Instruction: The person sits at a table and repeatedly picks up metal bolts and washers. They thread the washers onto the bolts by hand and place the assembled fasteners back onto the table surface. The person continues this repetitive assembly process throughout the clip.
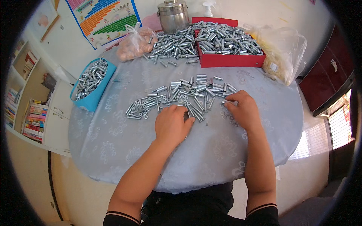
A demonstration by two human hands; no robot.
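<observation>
Loose silver bolts, metal sleeves and small nuts or washers lie spread over the middle of the cloth-covered table. My left hand rests at the near edge of this spread, its fingers curled down and its thumb toward the right. What its fingers hold, if anything, is hidden under the hand. At the right end of the spread, my right hand is closed in a pinch. A small silver metal piece shows at its thumb and fingertips, too small to name surely.
A red box heaped with bolt assemblies stands at the back, with a loose pile beside it. A blue bin of similar parts is at the left. Plastic bags, a steel pot and a spray bottle line the far side.
</observation>
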